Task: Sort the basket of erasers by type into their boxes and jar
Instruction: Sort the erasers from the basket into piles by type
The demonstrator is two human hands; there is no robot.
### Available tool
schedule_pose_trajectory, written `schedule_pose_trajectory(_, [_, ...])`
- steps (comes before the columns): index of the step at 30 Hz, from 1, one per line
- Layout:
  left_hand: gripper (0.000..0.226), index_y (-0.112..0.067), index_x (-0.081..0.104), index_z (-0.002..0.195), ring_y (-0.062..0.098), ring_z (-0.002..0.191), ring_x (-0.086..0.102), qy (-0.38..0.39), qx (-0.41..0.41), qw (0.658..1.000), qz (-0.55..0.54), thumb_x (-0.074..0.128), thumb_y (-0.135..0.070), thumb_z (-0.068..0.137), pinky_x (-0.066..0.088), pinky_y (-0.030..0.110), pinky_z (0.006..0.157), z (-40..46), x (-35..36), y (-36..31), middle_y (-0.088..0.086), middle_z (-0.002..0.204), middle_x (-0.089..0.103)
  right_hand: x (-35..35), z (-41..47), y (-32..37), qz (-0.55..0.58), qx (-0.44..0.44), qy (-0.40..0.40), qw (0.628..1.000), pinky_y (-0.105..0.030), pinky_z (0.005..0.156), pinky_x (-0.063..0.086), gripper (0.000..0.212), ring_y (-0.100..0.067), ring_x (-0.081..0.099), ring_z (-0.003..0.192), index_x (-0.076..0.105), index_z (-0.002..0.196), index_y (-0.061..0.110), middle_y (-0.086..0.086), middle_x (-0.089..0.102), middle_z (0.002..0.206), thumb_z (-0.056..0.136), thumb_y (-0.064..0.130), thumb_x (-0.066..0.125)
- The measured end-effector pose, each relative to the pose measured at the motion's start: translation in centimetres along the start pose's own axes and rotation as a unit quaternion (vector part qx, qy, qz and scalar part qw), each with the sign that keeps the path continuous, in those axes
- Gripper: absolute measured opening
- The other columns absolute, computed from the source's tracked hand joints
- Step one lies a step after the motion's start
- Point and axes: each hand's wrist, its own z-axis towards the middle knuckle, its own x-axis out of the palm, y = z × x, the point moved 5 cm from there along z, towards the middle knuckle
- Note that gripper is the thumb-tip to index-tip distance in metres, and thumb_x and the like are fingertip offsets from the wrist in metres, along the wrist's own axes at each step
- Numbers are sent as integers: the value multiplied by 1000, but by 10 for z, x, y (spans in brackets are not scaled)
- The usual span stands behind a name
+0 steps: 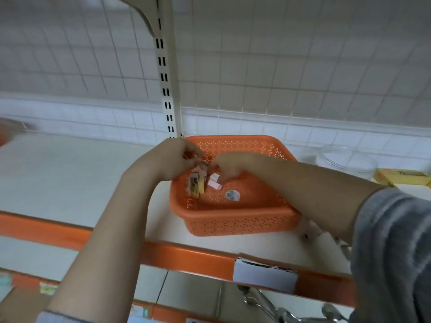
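An orange perforated basket (235, 220) sits on the white shelf. My left hand (172, 159) is over its left side with fingers curled, gripping a bunch of erasers (197, 185) in pink and yellow wrappers that hang below the fingers. My right hand (231, 165) reaches in from the right and pinches a pink-and-white eraser (214, 181) close to the left hand's fingertips. A round sticker (232, 195) lies on the basket floor. A clear jar (345, 160) stands to the right of the basket, and a yellow box (401, 177) lies beyond it.
The shelf has an orange front edge (186, 255) with a white label holder (264, 275). A slotted metal upright (166, 89) rises behind the basket against the wire grid back. A blurred object (11, 129) sits at the far left. Lower shelves show below.
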Motion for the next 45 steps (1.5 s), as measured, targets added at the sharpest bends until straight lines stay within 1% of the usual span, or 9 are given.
schedule_pose_trajectory(9, [22, -23, 67, 110, 16, 102, 57, 72, 25, 993, 87, 53, -24, 93, 46, 29, 85, 21, 17, -15, -1, 114, 64, -3, -4, -40, 47, 70, -61, 995, -25, 83, 44, 36, -22, 57, 109, 65, 117, 12, -6, 63, 121, 82, 19, 70])
schedule_pose_trajectory(13, [27, -27, 63, 117, 18, 107, 57, 162, 25, 979, 124, 55, -24, 91, 46, 29, 89, 45, 38, -21, -4, 117, 61, -15, -40, -67, 160, 136, -159, 965, -22, 61, 43, 25, -17, 58, 80, 69, 106, 12, -5, 66, 98, 81, 17, 71])
schedule_pose_trajectory(16, [32, -26, 63, 118, 20, 105, 58, 231, 11, 964, 132, 62, -30, 87, 47, 35, 93, 58, 53, -20, -5, 109, 62, -19, -70, -79, 231, 166, -208, 936, -24, 65, 45, 21, -15, 57, 73, 71, 100, 9, -2, 64, 84, 80, 14, 70])
schedule_pose_trajectory(21, [20, -44, 70, 73, 31, 80, 70, 308, 2, 946, 104, 79, -26, 71, 55, 53, 76, 71, 80, -10, 9, 93, 71, -26, -118, -87, 277, 190, -319, 886, -14, 58, 37, 15, -11, 55, 79, 71, 93, 12, 6, 60, 77, 79, 15, 72])
schedule_pose_trajectory(24, [28, -46, 70, 71, 26, 82, 69, 278, 6, 953, 117, 74, -19, 76, 55, 46, 78, 71, 80, -14, 5, 95, 69, -24, -145, -89, 315, 202, -361, 854, -14, 61, 40, 13, -7, 57, 72, 69, 94, 18, 5, 63, 79, 81, 18, 70])
schedule_pose_trajectory(27, [21, -32, 70, 104, 14, 90, 58, 195, 57, 965, 163, 66, -24, 85, 42, 25, 75, 66, 61, -37, -4, 100, 65, -16, -174, -93, 390, 206, -409, 799, -32, 79, 52, 16, -15, 64, 80, 68, 95, 21, 0, 65, 82, 80, 19, 72])
schedule_pose_trajectory(34, [25, -28, 66, 109, 10, 93, 52, 44, 151, 983, 93, 62, -35, 85, 42, 26, 82, 46, 41, -114, -5, 103, 60, 30, -244, -97, 526, 226, -518, 636, -42, 82, 54, 17, -23, 67, 81, 68, 99, 22, -16, 69, 97, 83, 16, 69])
schedule_pose_trajectory(40, [29, -25, 65, 114, 6, 90, 53, -6, 211, 975, -69, 62, -33, 86, 41, 22, 81, 11, 69, -176, -11, 97, 59, 72, -285, -119, 467, 323, -541, 620, -11, 52, 46, 26, -16, 59, 76, 66, 109, 18, -4, 60, 96, 84, 12, 67])
schedule_pose_trajectory(45, [34, -18, 63, 118, 9, 90, 57, -36, 217, 961, -166, 66, -25, 86, 43, 19, 81, -11, 107, -209, -3, 105, 62, 95, -286, -140, 412, 393, -508, 647, -21, 74, 41, 33, -12, 59, 85, 64, 113, 12, -2, 64, 97, 82, 19, 71])
